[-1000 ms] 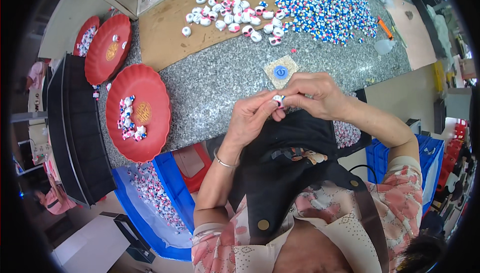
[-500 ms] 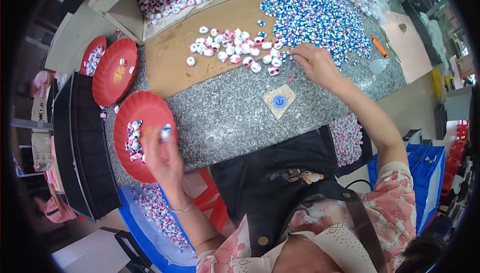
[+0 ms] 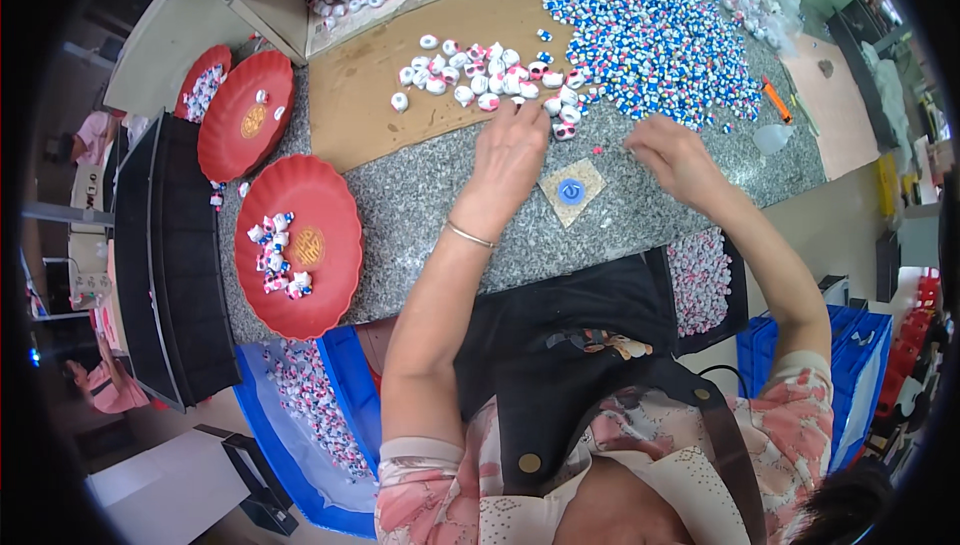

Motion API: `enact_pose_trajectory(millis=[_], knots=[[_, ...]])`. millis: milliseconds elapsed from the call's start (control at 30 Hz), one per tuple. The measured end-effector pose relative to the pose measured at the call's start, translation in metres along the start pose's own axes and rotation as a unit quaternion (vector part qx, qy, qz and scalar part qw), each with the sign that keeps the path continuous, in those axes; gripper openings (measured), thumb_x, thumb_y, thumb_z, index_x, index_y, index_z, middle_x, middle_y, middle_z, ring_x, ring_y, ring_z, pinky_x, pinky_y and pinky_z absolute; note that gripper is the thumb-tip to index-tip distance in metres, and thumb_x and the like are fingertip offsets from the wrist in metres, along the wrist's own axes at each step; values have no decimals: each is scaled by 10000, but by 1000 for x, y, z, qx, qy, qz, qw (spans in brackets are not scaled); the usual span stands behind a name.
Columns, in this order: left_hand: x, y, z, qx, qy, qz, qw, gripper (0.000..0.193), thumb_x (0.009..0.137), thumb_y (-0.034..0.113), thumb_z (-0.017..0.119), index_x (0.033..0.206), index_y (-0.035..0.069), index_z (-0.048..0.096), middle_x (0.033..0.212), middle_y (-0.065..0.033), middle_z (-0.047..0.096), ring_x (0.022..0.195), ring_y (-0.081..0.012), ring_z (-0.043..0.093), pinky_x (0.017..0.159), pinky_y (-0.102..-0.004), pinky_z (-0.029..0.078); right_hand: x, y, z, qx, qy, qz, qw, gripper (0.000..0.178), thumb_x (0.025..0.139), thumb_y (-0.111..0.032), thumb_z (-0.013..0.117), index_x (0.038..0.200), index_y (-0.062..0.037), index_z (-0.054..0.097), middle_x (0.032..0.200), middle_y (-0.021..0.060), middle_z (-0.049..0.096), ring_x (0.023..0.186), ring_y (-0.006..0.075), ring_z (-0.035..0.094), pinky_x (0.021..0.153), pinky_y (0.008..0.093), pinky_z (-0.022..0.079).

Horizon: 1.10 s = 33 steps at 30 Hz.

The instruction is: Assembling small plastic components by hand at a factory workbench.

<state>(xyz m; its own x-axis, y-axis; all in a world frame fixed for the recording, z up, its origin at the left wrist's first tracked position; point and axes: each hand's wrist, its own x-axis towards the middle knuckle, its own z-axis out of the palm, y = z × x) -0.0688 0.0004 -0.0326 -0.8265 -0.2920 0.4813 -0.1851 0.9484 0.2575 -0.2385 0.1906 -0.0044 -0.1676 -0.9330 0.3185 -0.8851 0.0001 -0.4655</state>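
My left hand (image 3: pixel 508 163) is at the near edge of a loose group of white and pink figurine heads (image 3: pixel 497 67), fingers bent together; what its fingertips hold is hidden. My right hand (image 3: pixel 678 163) hovers over the stone tabletop, near the small blue and white figurine bodies (image 3: pixel 650 40). Its thumb and fingers are pinched, and anything between them is too small to make out. Between the hands lies a blue round piece (image 3: pixel 571 192) on a tan square pad (image 3: pixel 585 210). To the left, a red scalloped plate (image 3: pixel 335 280) bears several joined figurines (image 3: pixel 272 250).
Two more red plates, one larger (image 3: pixel 240 150) and one smaller (image 3: pixel 190 70), stand at the far left. Cardboard (image 3: pixel 350 125) lies under the heads. An orange cutter (image 3: pixel 776 100) is at the right. A blue bin (image 3: pixel 262 435) of pieces sits below the table's left end.
My left hand has moved from the red plate, where it held a figurine, to the heads; the figurine is out of it. My right hand has drawn back from the blue pieces toward me.
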Motion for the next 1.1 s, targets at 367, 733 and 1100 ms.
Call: enact_pose_trajectory(millis=[367, 733, 1100], knots=[[-60, 5, -45, -541, -98, -324, 770, 318, 841, -34, 641, 1148, 45, 635, 974, -24, 537, 908, -109, 576, 716, -261, 505, -32, -13, -11, -61, -79, 38, 994, 107, 816, -53, 663, 911, -4, 663, 825, 156, 636, 722, 341, 635, 615, 409, 505], [-115, 36, -54, -679, 14, -335, 653, 400, 835, -106, 634, 1219, -18, 568, 1092, -48, 590, 935, -104, 621, 817, -223, 520, 10, -53, 10, 14, -74, -65, 995, 136, 787, -21, 641, 922, -8, 648, 818, 138, 624, 727, 334, 630, 631, 423, 502], [-105, 42, -48, -552, 29, -294, 780, 340, 824, -122, 633, 1147, -20, 597, 1045, -52, 582, 974, -117, 611, 851, -223, 516, 29, -59, 18, -92, -163, -148, 971, 183, 723, 13, 609, 905, -1, 598, 793, 132, 583, 731, 329, 617, 642, 422, 498]])
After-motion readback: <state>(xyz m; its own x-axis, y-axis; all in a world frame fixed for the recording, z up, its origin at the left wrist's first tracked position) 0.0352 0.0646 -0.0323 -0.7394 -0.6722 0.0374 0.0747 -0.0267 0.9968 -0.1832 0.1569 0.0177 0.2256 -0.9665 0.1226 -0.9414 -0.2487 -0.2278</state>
